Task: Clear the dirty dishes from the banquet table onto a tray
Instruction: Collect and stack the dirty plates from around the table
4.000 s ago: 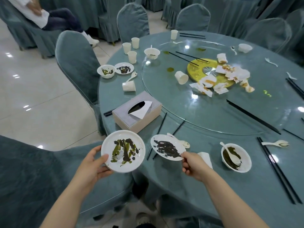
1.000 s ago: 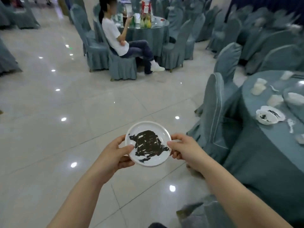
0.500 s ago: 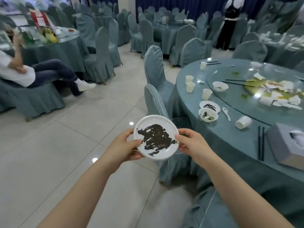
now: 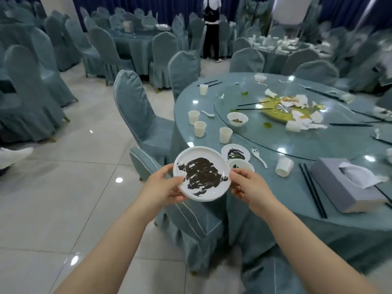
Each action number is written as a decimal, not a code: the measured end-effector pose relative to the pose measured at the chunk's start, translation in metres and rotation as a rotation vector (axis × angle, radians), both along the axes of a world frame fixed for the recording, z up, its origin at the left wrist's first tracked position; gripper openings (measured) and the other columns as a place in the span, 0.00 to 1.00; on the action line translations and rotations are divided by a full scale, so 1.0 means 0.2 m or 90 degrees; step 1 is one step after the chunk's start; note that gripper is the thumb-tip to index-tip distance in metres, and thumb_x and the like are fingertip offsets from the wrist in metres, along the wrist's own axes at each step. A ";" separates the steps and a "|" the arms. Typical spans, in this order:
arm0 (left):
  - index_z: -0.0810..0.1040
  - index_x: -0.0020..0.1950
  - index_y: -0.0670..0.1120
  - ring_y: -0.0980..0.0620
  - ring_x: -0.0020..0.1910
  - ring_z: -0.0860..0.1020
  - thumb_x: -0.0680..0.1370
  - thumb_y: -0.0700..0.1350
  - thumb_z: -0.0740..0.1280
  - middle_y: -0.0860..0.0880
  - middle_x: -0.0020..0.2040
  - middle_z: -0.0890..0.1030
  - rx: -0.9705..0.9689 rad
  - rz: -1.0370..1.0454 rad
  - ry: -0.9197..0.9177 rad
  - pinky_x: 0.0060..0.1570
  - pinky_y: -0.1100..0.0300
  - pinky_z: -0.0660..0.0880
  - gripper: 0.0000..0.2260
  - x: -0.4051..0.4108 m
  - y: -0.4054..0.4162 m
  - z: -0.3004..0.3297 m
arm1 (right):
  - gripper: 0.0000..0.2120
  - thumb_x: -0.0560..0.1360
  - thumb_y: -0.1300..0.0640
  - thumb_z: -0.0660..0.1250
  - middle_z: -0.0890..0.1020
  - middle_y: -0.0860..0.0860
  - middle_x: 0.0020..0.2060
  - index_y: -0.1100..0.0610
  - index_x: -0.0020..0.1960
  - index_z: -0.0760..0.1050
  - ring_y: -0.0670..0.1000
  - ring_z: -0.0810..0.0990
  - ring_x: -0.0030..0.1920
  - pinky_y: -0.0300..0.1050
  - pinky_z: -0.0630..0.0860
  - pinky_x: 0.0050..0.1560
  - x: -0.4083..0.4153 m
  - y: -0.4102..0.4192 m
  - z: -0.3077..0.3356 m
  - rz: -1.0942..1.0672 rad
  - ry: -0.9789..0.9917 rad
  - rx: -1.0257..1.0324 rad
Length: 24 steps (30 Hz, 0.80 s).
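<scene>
No readable writing, brand or label on any item in view.

Held white plate (image 4: 201, 174), dark sauce smear across its face, is in the air just off the near-left edge of the round banquet table (image 4: 275, 213), above a covered chair (image 4: 191, 221). Left hand (image 4: 161, 187) grips the plate's left rim, thumb on top, fingers curled beneath. Right hand (image 4: 248, 187) pinches the right rim, thumb on the edge, fingers tucked under.

Counts on the table, placed from the held plate:
- 1 smeared plate (image 4: 235, 153) just beyond it, 1 small bowl (image 4: 241, 164) touching that plate
- 1 white spoon (image 4: 258, 157) right of these
- 3 upright paper cups (image 4: 209, 127) further beyond; 1 tipped cup (image 4: 284, 166) to the right
- 1 grey tissue box (image 4: 347, 185) far right, black chopsticks (image 4: 312, 189) beside it
- 1 bowl (image 4: 237, 119) on the glass turntable (image 4: 318, 143)
</scene>
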<state>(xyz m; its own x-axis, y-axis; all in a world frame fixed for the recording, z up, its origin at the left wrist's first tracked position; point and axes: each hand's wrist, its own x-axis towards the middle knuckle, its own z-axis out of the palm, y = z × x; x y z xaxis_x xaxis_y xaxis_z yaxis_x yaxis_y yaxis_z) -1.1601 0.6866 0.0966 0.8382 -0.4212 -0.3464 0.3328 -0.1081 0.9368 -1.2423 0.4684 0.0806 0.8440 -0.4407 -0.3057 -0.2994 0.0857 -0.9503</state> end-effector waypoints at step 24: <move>0.72 0.63 0.51 0.49 0.31 0.82 0.79 0.39 0.64 0.41 0.41 0.85 0.098 0.086 0.138 0.26 0.65 0.76 0.14 0.90 -0.96 -0.38 | 0.16 0.73 0.50 0.66 0.83 0.59 0.30 0.63 0.35 0.79 0.60 0.81 0.32 0.55 0.81 0.40 0.96 -1.35 -0.85 0.015 0.337 -0.264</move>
